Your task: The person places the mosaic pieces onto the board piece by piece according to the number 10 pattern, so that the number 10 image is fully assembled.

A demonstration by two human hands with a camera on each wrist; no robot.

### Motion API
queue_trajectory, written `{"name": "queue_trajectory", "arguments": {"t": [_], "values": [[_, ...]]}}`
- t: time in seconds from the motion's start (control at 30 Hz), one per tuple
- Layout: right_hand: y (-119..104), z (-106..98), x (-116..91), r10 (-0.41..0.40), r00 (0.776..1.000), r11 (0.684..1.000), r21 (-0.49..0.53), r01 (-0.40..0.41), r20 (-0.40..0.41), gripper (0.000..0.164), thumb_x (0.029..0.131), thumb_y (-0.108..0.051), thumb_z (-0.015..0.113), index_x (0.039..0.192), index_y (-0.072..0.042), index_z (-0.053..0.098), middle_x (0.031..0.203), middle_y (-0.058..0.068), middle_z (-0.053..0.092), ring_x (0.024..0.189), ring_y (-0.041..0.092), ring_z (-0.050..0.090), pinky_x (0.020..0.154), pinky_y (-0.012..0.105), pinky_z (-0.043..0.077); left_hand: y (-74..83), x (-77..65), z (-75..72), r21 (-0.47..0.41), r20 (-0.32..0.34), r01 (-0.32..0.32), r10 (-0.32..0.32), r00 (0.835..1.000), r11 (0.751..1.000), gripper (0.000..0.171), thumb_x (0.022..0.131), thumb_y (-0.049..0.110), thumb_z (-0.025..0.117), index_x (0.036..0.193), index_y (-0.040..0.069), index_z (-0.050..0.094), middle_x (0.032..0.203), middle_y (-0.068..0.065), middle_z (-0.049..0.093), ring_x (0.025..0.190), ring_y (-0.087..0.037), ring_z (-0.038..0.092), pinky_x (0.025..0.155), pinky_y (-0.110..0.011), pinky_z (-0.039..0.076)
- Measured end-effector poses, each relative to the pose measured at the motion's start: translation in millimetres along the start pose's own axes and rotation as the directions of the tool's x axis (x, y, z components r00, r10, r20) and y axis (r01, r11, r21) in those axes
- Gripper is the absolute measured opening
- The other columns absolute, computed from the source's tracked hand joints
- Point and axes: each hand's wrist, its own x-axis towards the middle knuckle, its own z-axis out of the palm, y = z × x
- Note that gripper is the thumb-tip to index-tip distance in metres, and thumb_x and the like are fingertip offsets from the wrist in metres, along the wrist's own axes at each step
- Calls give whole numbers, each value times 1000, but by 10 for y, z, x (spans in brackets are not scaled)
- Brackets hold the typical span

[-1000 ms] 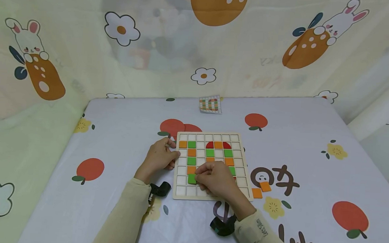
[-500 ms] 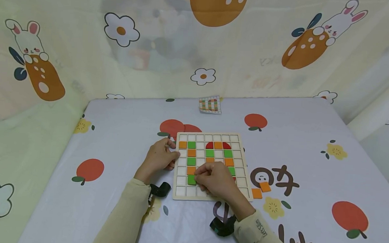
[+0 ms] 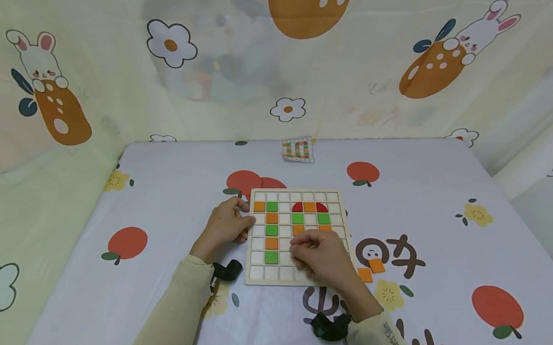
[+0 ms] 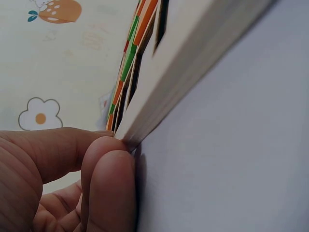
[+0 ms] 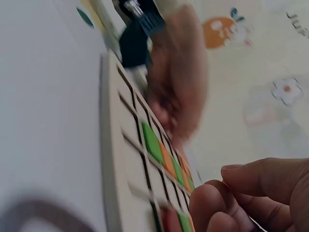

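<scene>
A wooden grid board (image 3: 254, 272) lies on the table with flat square tiles set in its cells. Orange and green tiles alternate down one column, ending in a green tile (image 3: 271, 257). Farther right sit red rounded pieces (image 3: 298, 207) and more green and orange squares. My left hand (image 3: 224, 224) grips the board's left edge with thumb and fingers. Over the board's lower middle hovers my right hand (image 3: 323, 258), its fingers loosely curled; no tile shows between the fingertips (image 5: 207, 198). This hand covers several cells of the board.
Two loose orange tiles, a nearer one (image 3: 365, 274) and a farther one (image 3: 377, 266), lie right of the board. Behind it is a small printed pattern card (image 3: 298, 149). A patterned curtain (image 3: 235, 61) hangs along the table's back.
My right hand has drawn away from the bottom green tile toward the right, leaving that tile flat in its cell. The left hand stays at the board's edge.
</scene>
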Motion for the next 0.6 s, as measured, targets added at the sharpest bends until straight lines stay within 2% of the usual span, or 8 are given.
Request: {"name": "queue_trajectory", "arguments": {"t": [0.2,0.37,0.47,0.6], "values": [[158,-492,-148,42,993,999,-20,-44,-108,21,95,-15,75,110,0,75,77,11,67,59,21,58,46,23,45,15,-13,-1,-2,5,16,-16,1000,1000,26,96,15,75,115,5,59,72,-10,64,50,-16,61,51,-25,57],[346,-874,-289,71,974,989,-113,-97,-216,26,96,-19,75,112,1,74,83,8,70,67,18,59,51,27,51,15,-23,-11,-8,1,11,-11,1000,1000,26,96,14,75,116,5,60,73,-10,64,51,-16,62,52,-25,58],[462,-1042,-368,96,964,981,-138,-133,-250,31,95,-22,77,114,2,73,82,5,69,67,18,59,53,27,51,16,-26,-10,-13,1,4,-4,1000,1000,26,96,14,75,115,5,60,73,-11,64,51,-16,62,51,-26,58],[583,-1188,-440,145,954,973,-135,-185,-260,40,94,-23,79,122,3,68,73,4,63,59,18,56,50,27,47,21,-27,2,-13,-2,6,-6,1000,1000,26,95,14,75,115,5,60,73,-10,63,51,-15,62,51,-26,58]]}}
